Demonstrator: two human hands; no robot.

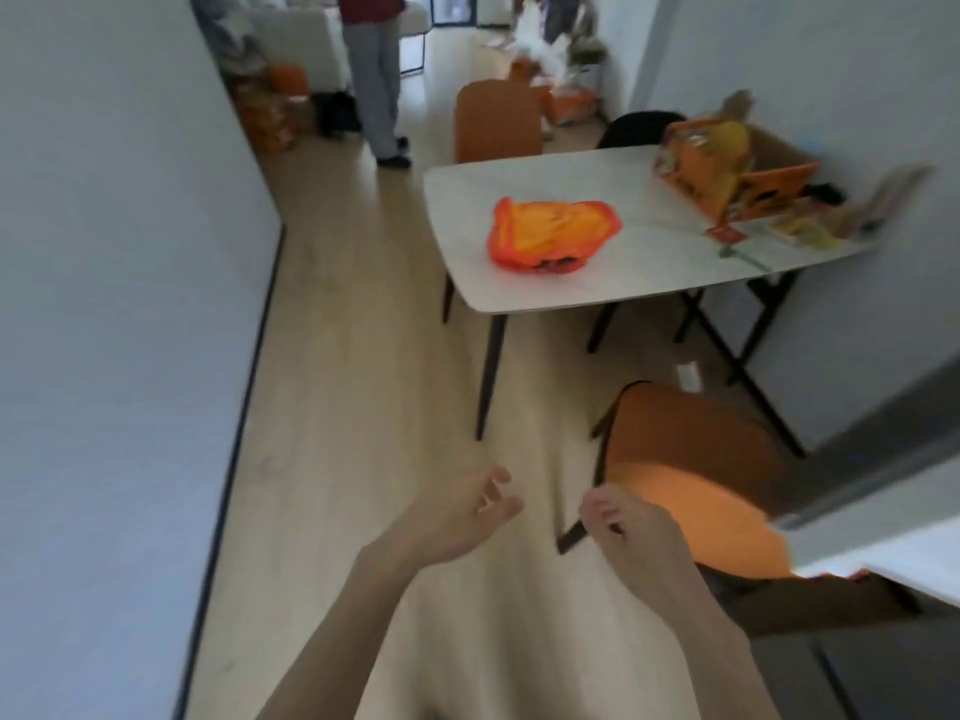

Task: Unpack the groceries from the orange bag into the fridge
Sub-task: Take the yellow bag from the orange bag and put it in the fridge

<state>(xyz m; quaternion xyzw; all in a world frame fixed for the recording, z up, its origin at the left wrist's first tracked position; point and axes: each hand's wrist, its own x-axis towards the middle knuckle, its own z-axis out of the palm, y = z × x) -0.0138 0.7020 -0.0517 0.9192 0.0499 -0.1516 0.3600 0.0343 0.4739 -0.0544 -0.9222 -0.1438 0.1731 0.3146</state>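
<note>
1. Both hands were empty: the left hand [465, 517] and right hand [631, 532] had fingers loosely curled, gripping nothing.
2. The orange bag [553, 233] lay slumped and flat-looking on the table [613, 288], well ahead of the fingers, so unpacking seemed nearly or fully done.
3. No fridge could be identified, and no writing was legible through the blur.

A bright orange bag [551, 235] with yellow folds lies on a white table [571, 174] with black legs. Orange chairs [496, 122] stand on a pale wood-grain floor [353, 356] between plain grey-white walls [114, 252].
</note>
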